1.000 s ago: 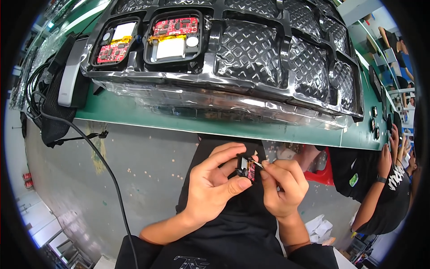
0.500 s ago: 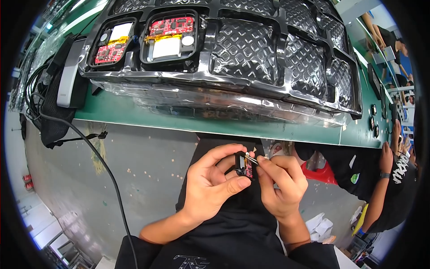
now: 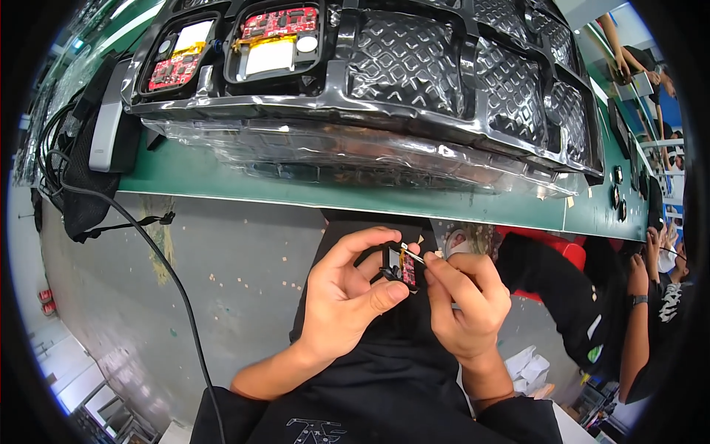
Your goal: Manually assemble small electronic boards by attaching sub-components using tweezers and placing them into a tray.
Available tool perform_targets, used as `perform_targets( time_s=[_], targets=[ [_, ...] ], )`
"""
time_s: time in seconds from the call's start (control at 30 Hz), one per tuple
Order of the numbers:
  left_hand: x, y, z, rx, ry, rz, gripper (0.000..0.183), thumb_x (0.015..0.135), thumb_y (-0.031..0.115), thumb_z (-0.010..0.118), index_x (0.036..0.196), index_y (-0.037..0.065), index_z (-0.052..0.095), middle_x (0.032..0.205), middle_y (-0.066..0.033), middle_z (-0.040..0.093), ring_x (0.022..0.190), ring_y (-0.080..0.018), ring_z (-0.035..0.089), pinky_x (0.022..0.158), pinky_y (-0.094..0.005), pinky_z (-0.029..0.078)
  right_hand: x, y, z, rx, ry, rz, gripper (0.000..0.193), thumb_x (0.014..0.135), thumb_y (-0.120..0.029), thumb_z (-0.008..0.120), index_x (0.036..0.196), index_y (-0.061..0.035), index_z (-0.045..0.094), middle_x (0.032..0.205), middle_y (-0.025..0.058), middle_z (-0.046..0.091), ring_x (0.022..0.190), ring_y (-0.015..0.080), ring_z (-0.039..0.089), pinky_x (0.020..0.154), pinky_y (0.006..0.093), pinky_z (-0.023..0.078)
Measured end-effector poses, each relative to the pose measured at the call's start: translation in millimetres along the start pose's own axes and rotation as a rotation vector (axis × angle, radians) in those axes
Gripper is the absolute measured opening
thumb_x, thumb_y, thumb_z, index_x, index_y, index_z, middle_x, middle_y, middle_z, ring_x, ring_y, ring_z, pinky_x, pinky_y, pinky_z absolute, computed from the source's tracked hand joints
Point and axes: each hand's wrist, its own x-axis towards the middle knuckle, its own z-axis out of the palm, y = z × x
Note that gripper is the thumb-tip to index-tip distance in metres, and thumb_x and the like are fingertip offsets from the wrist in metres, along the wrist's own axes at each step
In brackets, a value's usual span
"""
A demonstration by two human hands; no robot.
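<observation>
Between the thumb and fingers of my left hand [image 3: 344, 292] is a small black device housing [image 3: 389, 271]. Its open side shows a red circuit board [image 3: 407, 271], a pale battery-like block and a yellow flex strip. My right hand [image 3: 470, 300] pinches thin metal tweezers [image 3: 414, 256], whose tips reach the housing's upper edge beside a tiny white piece. Whether the tips grip that piece is too small to tell. Both hands are over my lap, in front of the table edge.
On the green table [image 3: 296, 194] stands a stack of black plastic trays [image 3: 399, 111], with two open housings [image 3: 274, 46] in its left pockets. A grey-and-black box [image 3: 112, 133] and a black cable [image 3: 166, 259] lie left. Another person's arm [image 3: 637, 318] is at the right.
The housing has turned slightly in my left hand, showing more of its board. The tweezers stay at its upper edge. The person at the right has shifted.
</observation>
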Motion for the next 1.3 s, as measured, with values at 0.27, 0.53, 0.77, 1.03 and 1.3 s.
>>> perform_targets(
  time_s=[0.27, 0.53, 0.77, 1.03, 1.3],
  targets=[
    [-1, -1, -2, 0.007, 0.030, -0.018, 0.054, 0.087, -0.004, 0.075, 0.134, -0.005, 0.049, 0.134, -0.0159, 0.053, 0.125, -0.0267, 0.057, 0.096, -0.0350, 0.056, -1, -4, 0, -0.061, -0.025, 0.011, 0.030, 0.072, 0.005, 0.080, 0.100, -0.0040, 0.075, 0.084, 0.0055, 0.060, 0.053, 0.0149, 0.057, 0.046, 0.0299, 0.043],
    [-1, -1, -1, 0.015, 0.034, -0.027, 0.053, 0.086, -0.006, 0.075, 0.134, -0.006, 0.050, 0.133, -0.0152, 0.053, 0.125, -0.0268, 0.057, 0.096, -0.0358, 0.057, 0, -6, 0, -0.079, -0.046, 0.029, 0.028, 0.072, 0.005, 0.079, 0.098, -0.0032, 0.075, 0.084, 0.0054, 0.061, 0.054, 0.0165, 0.059, 0.047, 0.0306, 0.045],
    [-3, -4, -3, 0.058, 0.066, 0.007, 0.052, 0.084, -0.012, 0.073, 0.132, -0.008, 0.054, 0.132, -0.0156, 0.056, 0.128, -0.0287, 0.057, 0.100, -0.0386, 0.057, 1, -8, 1, -0.063, -0.082, 0.042, 0.031, 0.070, 0.009, 0.075, 0.099, -0.0008, 0.075, 0.084, 0.0075, 0.062, 0.058, 0.0184, 0.062, 0.049, 0.0301, 0.048],
    [-5, -7, -8, 0.058, 0.057, 0.015, 0.055, 0.083, -0.012, 0.074, 0.134, -0.008, 0.053, 0.135, -0.0182, 0.056, 0.126, -0.0292, 0.058, 0.098, -0.0373, 0.058, 0, -5, 3, -0.033, -0.083, 0.019, 0.032, 0.070, 0.012, 0.075, 0.099, 0.0006, 0.074, 0.082, 0.0092, 0.062, 0.058, 0.0194, 0.061, 0.050, 0.0292, 0.047],
    [-5, -10, -12, -0.055, 0.055, -0.013, 0.056, 0.085, -0.005, 0.076, 0.135, -0.007, 0.051, 0.135, -0.0188, 0.056, 0.127, -0.0306, 0.057, 0.105, -0.0409, 0.053, -3, 7, 11, -0.051, -0.053, -0.086, 0.036, 0.067, 0.006, 0.074, 0.101, -0.0047, 0.075, 0.083, 0.0040, 0.061, 0.054, 0.0157, 0.058, 0.046, 0.0299, 0.046]
  ],
)
